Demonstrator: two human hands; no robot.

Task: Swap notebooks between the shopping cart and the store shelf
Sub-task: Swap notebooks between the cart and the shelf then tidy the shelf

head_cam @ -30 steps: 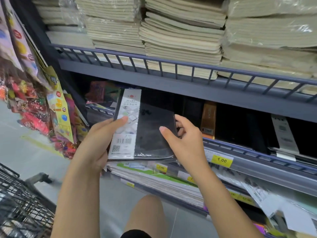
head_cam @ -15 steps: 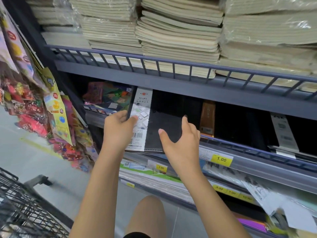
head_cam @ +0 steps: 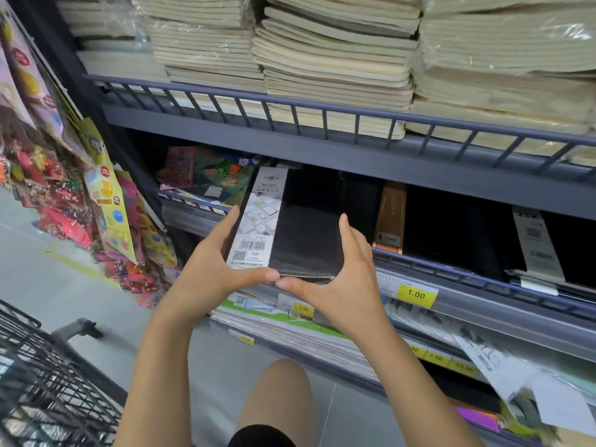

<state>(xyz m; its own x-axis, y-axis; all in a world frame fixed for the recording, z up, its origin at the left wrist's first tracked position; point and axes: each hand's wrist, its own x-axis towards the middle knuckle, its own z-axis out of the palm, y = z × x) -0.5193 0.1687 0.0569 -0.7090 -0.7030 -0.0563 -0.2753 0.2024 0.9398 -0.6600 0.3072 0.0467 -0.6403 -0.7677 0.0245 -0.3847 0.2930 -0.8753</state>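
Observation:
A black diary notebook (head_cam: 303, 240) with a white barcode band on its left side lies in the opening of the middle store shelf (head_cam: 483, 304), over its front rail. My left hand (head_cam: 213, 269) grips its left edge and near corner. My right hand (head_cam: 348, 279) holds its right edge, thumb under the near edge. Both thumbs nearly touch below it. More black notebooks (head_cam: 451, 227) and a brown one (head_cam: 392, 214) stand in the same shelf. The black wire shopping cart (head_cam: 42, 388) is at the bottom left; its contents are hard to make out.
Stacks of cream notebooks (head_cam: 329, 59) fill the upper shelf behind a rail. Colourful packets (head_cam: 106, 201) hang at the left. Flat paper goods (head_cam: 290, 330) and yellow price tags (head_cam: 416, 295) sit below. My knee (head_cam: 277, 398) is under my arms.
Both hands carried the black diary up and forward from in front of the shelf into the middle shelf opening. My thumbs shifted under its near edge.

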